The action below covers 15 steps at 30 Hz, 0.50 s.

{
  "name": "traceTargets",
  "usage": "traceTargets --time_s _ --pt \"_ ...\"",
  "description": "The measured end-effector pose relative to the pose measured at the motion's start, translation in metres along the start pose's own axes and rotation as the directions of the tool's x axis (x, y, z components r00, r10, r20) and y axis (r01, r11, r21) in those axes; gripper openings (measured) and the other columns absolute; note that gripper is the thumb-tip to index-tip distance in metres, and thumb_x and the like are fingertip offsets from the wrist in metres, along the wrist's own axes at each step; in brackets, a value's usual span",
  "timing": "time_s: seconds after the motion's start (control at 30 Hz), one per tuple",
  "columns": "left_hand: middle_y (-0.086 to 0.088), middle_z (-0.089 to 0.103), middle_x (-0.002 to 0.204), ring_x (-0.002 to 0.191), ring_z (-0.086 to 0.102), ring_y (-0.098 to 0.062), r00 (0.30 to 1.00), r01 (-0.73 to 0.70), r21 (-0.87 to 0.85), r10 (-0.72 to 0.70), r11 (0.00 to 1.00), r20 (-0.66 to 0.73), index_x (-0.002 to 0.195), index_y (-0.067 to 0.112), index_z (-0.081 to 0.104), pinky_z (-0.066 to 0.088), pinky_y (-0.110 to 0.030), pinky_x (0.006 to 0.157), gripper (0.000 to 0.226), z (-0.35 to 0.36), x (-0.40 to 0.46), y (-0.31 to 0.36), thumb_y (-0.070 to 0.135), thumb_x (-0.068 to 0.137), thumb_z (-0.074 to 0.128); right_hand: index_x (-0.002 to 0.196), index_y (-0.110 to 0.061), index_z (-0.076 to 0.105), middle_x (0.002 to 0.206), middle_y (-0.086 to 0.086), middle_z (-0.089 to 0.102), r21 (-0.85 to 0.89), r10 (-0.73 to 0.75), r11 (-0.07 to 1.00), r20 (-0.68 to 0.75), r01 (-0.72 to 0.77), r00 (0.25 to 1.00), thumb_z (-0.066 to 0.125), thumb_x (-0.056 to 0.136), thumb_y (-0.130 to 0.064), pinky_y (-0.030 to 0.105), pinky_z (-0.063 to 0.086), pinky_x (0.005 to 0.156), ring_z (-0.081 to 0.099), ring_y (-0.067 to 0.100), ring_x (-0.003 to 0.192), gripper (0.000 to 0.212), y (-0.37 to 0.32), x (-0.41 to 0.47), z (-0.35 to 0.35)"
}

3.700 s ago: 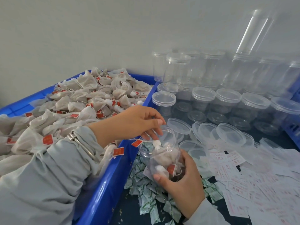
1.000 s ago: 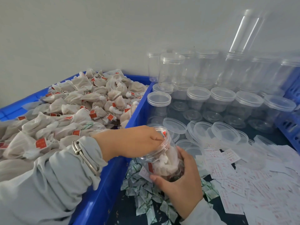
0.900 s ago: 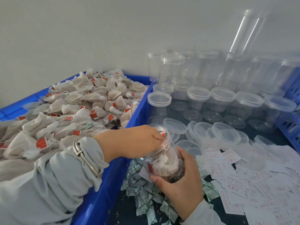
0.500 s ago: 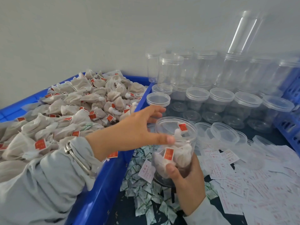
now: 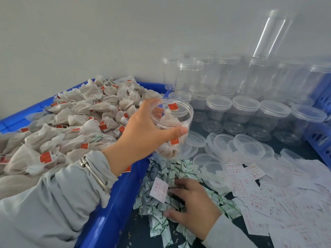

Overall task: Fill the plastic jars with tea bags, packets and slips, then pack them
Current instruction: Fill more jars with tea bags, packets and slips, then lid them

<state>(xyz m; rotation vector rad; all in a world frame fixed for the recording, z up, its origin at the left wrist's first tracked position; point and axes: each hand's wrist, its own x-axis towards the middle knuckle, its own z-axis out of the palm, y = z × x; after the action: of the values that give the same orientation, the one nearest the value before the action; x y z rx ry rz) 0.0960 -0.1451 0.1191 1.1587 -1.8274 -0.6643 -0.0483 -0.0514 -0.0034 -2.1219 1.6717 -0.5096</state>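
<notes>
My left hand (image 5: 143, 129) grips a clear plastic jar (image 5: 174, 122) round its upper wall, lifted above the table. The jar has no lid and holds tea bags with red tags. My right hand (image 5: 193, 201) lies low on the pile of small green-and-white packets (image 5: 161, 176), fingers among them; whether it holds one is hidden. A white slip with red print (image 5: 159, 189) lies at its fingertips. Loose tea bags (image 5: 75, 122) fill the blue crate (image 5: 111, 212) on the left.
Empty clear jars (image 5: 218, 106), some lidded, stand in rows at the back right, with taller ones stacked behind. Loose lids (image 5: 249, 145) lie in front of them. White printed slips (image 5: 279, 203) cover the table's right side. Another blue crate (image 5: 320, 133) borders the far right.
The jar passed from my right hand to my left, which lifted it up and left. My right hand dropped onto the packet pile.
</notes>
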Motion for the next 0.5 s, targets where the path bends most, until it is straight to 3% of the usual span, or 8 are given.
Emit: traceTargets --time_s 0.1,0.23,0.37,0.5 --pt "0.029 0.055 0.101 0.096 0.052 0.015 0.996 0.013 0.052 -0.017 0.999 0.093 0.121 0.046 0.037 0.038 -0.008 0.075 0.099 0.004 -0.004 -0.001 0.081 0.034 0.067 0.129 -0.026 0.059 0.146 -0.009 0.033 -0.026 -0.051 0.998 -0.041 0.05 0.998 0.058 0.089 -0.046 0.012 0.014 0.109 0.024 0.005 0.136 0.045 0.003 0.0 0.002" --pt "0.028 0.057 0.1 0.092 0.053 0.019 0.99 0.029 0.068 -0.039 0.997 0.139 0.11 0.054 0.037 0.038 -0.001 0.065 0.088 0.005 -0.003 -0.003 0.085 0.032 0.064 0.121 -0.025 0.066 0.132 -0.01 0.045 0.005 -0.065 0.998 -0.146 0.067 0.987 0.061 0.089 -0.041 0.003 0.016 0.098 0.035 0.006 0.127 0.035 0.005 0.0 0.003" --pt "0.028 0.057 0.098 0.091 0.05 0.022 0.988 0.032 0.102 -0.047 0.994 0.146 0.094 0.064 0.034 0.037 -0.003 0.064 0.068 0.005 -0.003 -0.004 0.081 0.036 0.065 0.099 -0.017 0.077 0.097 -0.006 0.06 0.081 -0.036 0.994 -0.353 0.069 0.935 0.074 0.08 -0.029 0.003 0.023 0.084 0.049 0.013 0.101 0.023 0.006 0.002 -0.005" --pt "0.029 0.055 0.1 0.09 0.051 0.018 0.986 0.04 0.116 -0.058 0.992 0.156 0.097 0.062 0.032 0.033 -0.005 0.067 0.071 0.006 -0.003 -0.005 0.08 0.037 0.065 0.082 -0.015 0.078 0.075 -0.014 0.055 0.185 0.067 0.982 -0.466 0.023 0.882 0.081 0.072 -0.023 0.003 0.034 0.07 0.049 0.0 0.074 0.013 0.006 0.001 -0.015"
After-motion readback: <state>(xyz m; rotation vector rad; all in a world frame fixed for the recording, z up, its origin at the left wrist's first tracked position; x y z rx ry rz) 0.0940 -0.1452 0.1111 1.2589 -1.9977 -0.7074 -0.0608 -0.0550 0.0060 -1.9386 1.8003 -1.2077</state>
